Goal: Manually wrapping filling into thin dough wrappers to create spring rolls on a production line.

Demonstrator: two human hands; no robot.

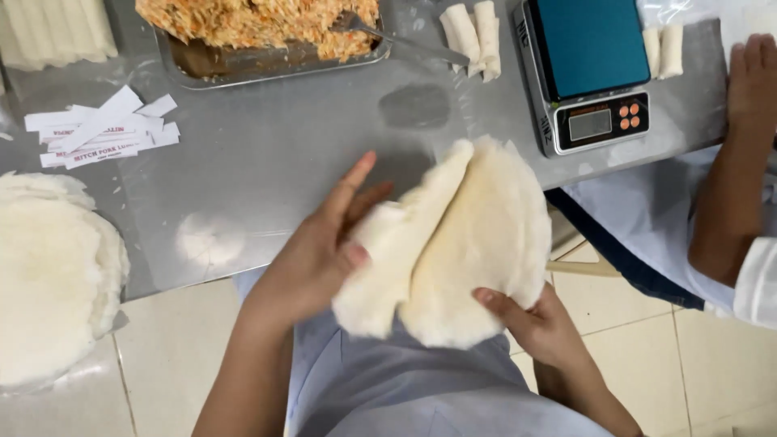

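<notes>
Left hand [320, 251]: fingers [350, 184] extended and loosely parted, thumb pressed onto the near face of a peeled-away wrapper, the sheet pinched between thumb and fingers. Right hand [538, 324]: fingers curled under the lower edge of the stack, thumb [498, 303] laid on top, gripping it from below. Item held: one small stack of round white wrappers [477, 235], thin and soft, raised in the air in front of the body, just off the near edge of the steel surface [283, 162]; the left portion was folded away from the rest, and the number of sheets in the stack could not be told. On the surface: one larger pile of the same wrappers [48, 275] at far left; one loose heap of white paper label strips [101, 129], count unclear; one metal tray [267, 61] of shredded orange-and-white filling with one utensil handle [405, 44] resting in it; three rolled white rolls [473, 32] beside the tray; two more rolls [664, 50] to the right of the scale; one digital scale [587, 69] with a teal platform and three orange buttons. A further row of rolls [57, 32] lay at the upper left corner, partly cut off. Another person's forearm and hand [749, 89] rested on the surface at far right.
</notes>
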